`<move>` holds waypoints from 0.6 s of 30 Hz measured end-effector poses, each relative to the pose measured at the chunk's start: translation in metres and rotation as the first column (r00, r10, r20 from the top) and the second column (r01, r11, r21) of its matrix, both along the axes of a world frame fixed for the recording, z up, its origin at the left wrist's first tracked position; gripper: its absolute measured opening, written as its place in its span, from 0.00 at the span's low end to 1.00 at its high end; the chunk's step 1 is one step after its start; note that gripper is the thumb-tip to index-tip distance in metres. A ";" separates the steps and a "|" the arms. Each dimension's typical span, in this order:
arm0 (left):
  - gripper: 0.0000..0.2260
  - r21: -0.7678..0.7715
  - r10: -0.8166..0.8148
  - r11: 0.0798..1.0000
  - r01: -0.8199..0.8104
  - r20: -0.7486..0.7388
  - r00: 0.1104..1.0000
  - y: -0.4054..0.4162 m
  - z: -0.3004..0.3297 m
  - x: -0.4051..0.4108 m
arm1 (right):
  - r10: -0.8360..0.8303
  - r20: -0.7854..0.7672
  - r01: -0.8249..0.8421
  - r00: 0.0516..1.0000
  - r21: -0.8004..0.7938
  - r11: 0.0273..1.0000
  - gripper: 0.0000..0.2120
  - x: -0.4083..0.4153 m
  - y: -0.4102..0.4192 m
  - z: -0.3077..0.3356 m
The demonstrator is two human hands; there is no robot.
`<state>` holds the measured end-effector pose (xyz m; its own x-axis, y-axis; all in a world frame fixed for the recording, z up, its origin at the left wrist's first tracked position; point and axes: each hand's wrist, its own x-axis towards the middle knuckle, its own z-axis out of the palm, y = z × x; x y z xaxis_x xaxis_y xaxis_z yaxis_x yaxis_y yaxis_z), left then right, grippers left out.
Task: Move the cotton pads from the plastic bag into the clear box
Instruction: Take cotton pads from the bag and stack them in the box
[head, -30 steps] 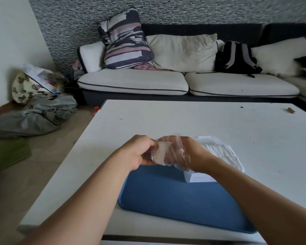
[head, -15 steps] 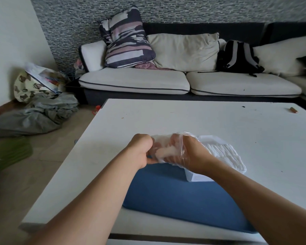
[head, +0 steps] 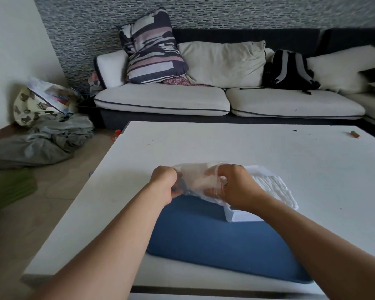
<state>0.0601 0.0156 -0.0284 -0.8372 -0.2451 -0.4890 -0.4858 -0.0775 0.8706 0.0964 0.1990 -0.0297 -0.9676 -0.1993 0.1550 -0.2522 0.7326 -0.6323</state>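
A thin see-through plastic bag (head: 195, 178) is stretched between my two hands above the blue tray. My left hand (head: 164, 184) pinches the bag's left end. My right hand (head: 232, 187) has its fingers reaching into the bag's open mouth, curled on something pale inside; whether that is cotton pads is unclear through the film. The clear box (head: 243, 215) stands on the tray under my right wrist, mostly hidden by it. A row of white cotton pads (head: 275, 189) fills the box and sticks out to the right.
The blue tray (head: 204, 241) lies on a white table (head: 247, 146), close to its near edge. A small brown stick (head: 355, 134) lies at the table's far right. A sofa with cushions and a black backpack (head: 290, 70) stands behind; clothes are heaped on the floor at left.
My hands have stayed over the tray. My right hand's fingers have gone deeper into the bag, and the bag has been drawn flatter and wider between the hands.
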 end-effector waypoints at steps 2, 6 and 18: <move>0.12 -0.033 0.024 0.999 -0.024 0.002 1.000 -0.004 -0.005 -0.003 | 0.002 0.073 0.001 0.997 -0.033 0.999 0.08 0.002 0.007 0.006; 0.11 -0.192 -0.031 0.981 0.034 0.022 0.999 -0.016 -0.021 -0.009 | 0.000 0.071 0.001 0.997 -0.010 1.000 0.12 0.002 0.034 0.017; 0.27 -0.413 -0.328 0.898 0.153 -0.395 0.858 0.012 0.045 0.031 | 0.063 -0.216 -0.163 0.974 -0.487 0.858 0.23 0.022 0.013 0.032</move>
